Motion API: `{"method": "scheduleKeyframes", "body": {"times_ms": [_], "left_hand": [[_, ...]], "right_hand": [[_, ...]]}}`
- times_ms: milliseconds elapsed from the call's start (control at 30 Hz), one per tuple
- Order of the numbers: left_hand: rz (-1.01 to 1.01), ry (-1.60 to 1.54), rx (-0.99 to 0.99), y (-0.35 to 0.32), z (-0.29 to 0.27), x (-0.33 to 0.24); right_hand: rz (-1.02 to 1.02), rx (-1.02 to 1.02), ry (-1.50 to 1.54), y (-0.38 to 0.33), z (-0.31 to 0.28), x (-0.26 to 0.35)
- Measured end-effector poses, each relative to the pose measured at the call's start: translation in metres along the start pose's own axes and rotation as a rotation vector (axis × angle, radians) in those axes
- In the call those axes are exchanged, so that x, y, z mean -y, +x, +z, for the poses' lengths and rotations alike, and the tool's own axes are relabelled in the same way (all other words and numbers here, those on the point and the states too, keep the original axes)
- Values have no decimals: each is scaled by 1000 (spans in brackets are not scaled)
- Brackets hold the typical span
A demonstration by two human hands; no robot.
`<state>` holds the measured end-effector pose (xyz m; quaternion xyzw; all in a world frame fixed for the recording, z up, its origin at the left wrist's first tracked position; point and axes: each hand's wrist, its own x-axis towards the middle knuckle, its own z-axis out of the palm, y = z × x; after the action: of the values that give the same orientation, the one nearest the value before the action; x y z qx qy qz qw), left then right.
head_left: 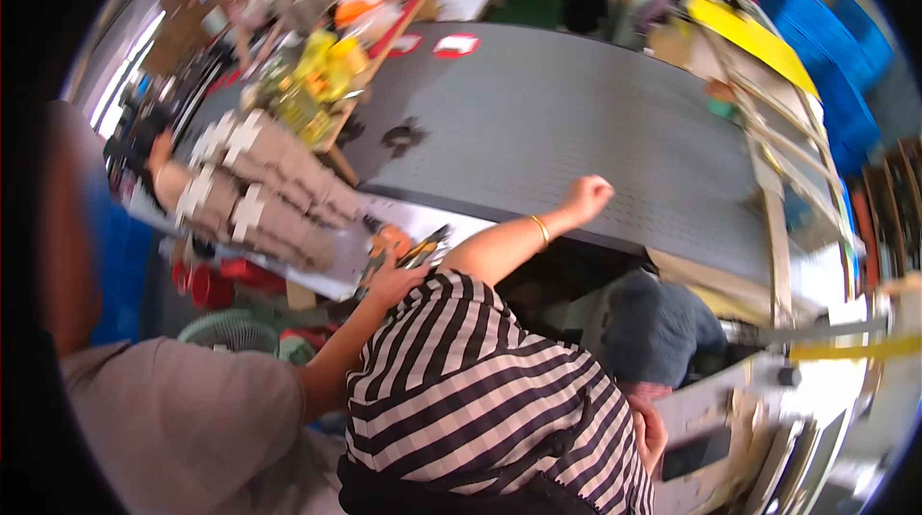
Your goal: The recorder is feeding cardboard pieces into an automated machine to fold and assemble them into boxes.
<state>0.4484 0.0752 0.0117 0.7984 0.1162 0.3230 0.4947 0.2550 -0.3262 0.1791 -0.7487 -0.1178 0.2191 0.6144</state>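
Note:
My left hand (588, 200), with a gold bracelet at its wrist, reaches out over the near edge of the dark grey belt table (519, 102). Its fingers are curled in and nothing shows between them. Low on the right, beside my striped shirt (480, 390), is my right hand (649, 433), fingers bent; what they hold, if anything, is hidden. A dark phone-like slab (696, 454) lies just right of it. A co-worker's hand (394, 280) comes from the left, close to my left sleeve, at a cluster of orange and black hand tools (413, 251).
Stacks of brown pieces (279, 188) with white tabs fill the left bench. Yellow bags (327, 68) sit behind them. A grey-shirted co-worker (192, 419) stands close at left. A rounded grey-blue cloth shape (658, 323) is near my right. A wooden frame (773, 198) borders the belt.

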Motion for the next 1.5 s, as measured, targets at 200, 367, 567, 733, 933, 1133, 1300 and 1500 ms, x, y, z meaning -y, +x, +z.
{"method": "scheduleKeyframes", "body": {"times_ms": [200, 367, 567, 733, 933, 1133, 1300, 1500], "left_hand": [[-668, 696, -368, -3, -243, 137], [-623, 926, -367, -4, -334, 158], [-681, 1097, -326, 9, -359, 191], [-722, 1049, 3, 33, -357, 221], [-667, 266, 168, 83, -253, 134], [32, -159, 706, 73, -100, -89], [646, -274, 1055, -5, 11, -236], [986, -517, 1327, -97, 100, -357]], "right_hand": [[9, 509, -201, 156, 89, 66], [-388, 821, -371, 267, 210, 145], [-628, 1008, -70, 300, 246, 188], [-105, 966, -352, 284, 219, 121], [-32, 543, -305, 245, 149, 87], [-451, 45, -372, 182, 38, 88], [-522, -350, -413, 73, -40, 80], [-314, -490, -512, -66, -97, 32]]}}
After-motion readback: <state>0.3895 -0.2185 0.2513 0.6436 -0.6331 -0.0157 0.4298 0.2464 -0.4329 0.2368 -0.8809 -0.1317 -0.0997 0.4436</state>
